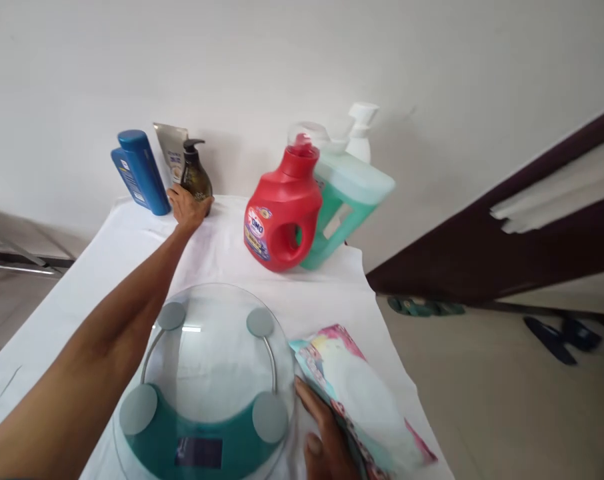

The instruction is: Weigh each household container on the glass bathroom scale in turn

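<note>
My left hand (pixel 188 208) reaches across the table, its fingers and thumb around the lower part of a dark brown pump bottle (pixel 196 175). The bottle stands by the wall, touching or close to a silver-grey tube (pixel 173 150) and blue bottles (pixel 145 170). My right hand (pixel 327 433) is low in the view, thumb and index finger apart, at the left edge of a pink and white plastic packet (pixel 367 393). Part of that hand is hidden by the packet and cut off by the frame. Between my arms lies a round glass scale (pixel 207 373) with a dark display.
A red detergent jug (pixel 282 213) stands at the back, before a green jug (pixel 355 193) and a white pump bottle (pixel 361 133). White cloth (pixel 222 260) covers the table. Green slippers (pixel 425 307) and dark slippers (pixel 562 339) lie on the floor at right.
</note>
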Available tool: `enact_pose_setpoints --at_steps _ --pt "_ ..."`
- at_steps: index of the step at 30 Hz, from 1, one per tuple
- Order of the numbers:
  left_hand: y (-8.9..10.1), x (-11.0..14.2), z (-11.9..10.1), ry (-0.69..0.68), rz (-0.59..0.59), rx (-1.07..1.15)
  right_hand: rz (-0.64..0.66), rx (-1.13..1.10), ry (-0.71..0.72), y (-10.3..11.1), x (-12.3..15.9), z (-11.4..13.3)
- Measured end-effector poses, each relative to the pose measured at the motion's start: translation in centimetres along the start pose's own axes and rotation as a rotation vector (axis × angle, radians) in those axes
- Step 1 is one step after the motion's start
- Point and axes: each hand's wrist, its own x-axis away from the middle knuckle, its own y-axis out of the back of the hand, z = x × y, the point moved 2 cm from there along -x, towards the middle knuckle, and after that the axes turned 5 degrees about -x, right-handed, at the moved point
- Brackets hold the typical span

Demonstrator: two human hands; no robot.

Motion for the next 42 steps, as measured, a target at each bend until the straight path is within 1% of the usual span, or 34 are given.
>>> enact_pose_setpoints --at_steps 2,3,4,5,7,8,9,10,11,12,13,14,15,16,17,20,22,24,27,29,32,35,37,38,40,42 --pt "0.6 0.5 -0.1 0.009 0.013 -0.011 0.000 0.006 -0.017 0.0 0.3 0.9" --pt "1.2 1.1 -0.4 -0.014 0.014 0.002 0.008 0.004 -0.005 0.0 0.4 1.1" --pt "2.1 2.1 -0.8 -0.056 0.011 0.025 0.020 0.005 0.016 0.0 0.4 1.3" --pt "3.3 3.6 -1.5 -0.136 -0.018 0.063 0.031 0.008 0.037 0.0 0.3 1.4" --pt "6.2 7.7 -3.2 -0.342 -0.042 0.133 0.043 0.016 0.066 0.0 0.2 1.5" --pt "7.6 10.4 -4.2 -0.445 -0.018 0.168 0.042 0.017 0.072 0.0 0.1 1.5" --pt "8.8 13.2 -5.1 -0.547 0.049 0.201 0.038 0.018 0.075 -0.1 0.0 1.5" --pt "9.7 16.2 -6.0 -0.669 0.171 0.231 0.031 0.020 0.081 -0.1 0.0 1.5" --pt "10.2 19.3 -6.7 -0.822 0.344 0.249 0.023 0.025 0.086 -0.2 0.0 1.5" --pt "10.3 22.3 -7.4 -0.994 0.571 0.228 0.016 0.031 0.087 -0.3 0.0 1.4" --pt "10.1 25.0 -7.8 -1.129 0.766 0.166 0.011 0.032 0.086 -0.4 0.0 1.4" --pt "9.5 27.1 -7.9 -1.196 0.910 0.073 0.009 0.027 0.081 -0.4 0.1 1.4" --pt "8.8 28.8 -8.0 -1.219 1.024 -0.035 0.005 0.019 0.071 -0.5 0.1 1.4" --pt "7.9 30.0 -8.1 -1.217 1.113 -0.141 -0.001 0.007 0.056 -0.5 0.1 1.4" --pt "7.1 30.9 -8.3 -1.221 1.170 -0.212 -0.010 -0.007 0.039 -0.5 0.1 1.4" --pt "5.4 31.9 -9.0 -1.277 1.191 -0.362 -0.055 -0.037 -0.020 -0.6 0.2 1.4" --pt "4.9 31.9 -9.4 -1.296 1.184 -0.442 -0.075 -0.052 -0.044 -0.6 0.3 1.4" --pt "4.8 31.7 -9.3 -1.322 1.175 -0.453 -0.075 -0.060 -0.050 -0.6 0.4 1.4" --pt "4.7 31.1 -8.6 -1.378 1.143 -0.355 -0.060 -0.064 -0.052 -0.5 0.4 1.4" --pt "4.6 30.7 -7.8 -1.378 1.110 -0.276 -0.062 -0.063 -0.069 -0.4 0.3 1.5" --pt "4.1 30.2 -6.8 -1.325 1.036 -0.149 -0.035 -0.069 -0.085 -0.4 0.2 1.7" --pt "3.8 29.3 -6.2 -1.242 0.925 0.003 0.022 -0.077 -0.073 -0.4 0.1 1.9" --pt "4.3 28.4 -6.1 -1.191 0.841 0.103 0.038 -0.071 -0.069 -0.4 0.1 2.0" --pt "4.9 27.8 -5.9 -1.166 0.794 0.144 0.037 -0.066 -0.069 -0.4 0.1 2.0" --pt "6.9 26.5 -5.4 -1.116 0.692 0.198 0.032 -0.059 -0.071 -0.4 0.1 1.9" --pt "9.7 25.2 -4.4 -1.084 0.606 0.205 0.033 -0.054 -0.071 -0.4 0.1 1.8"
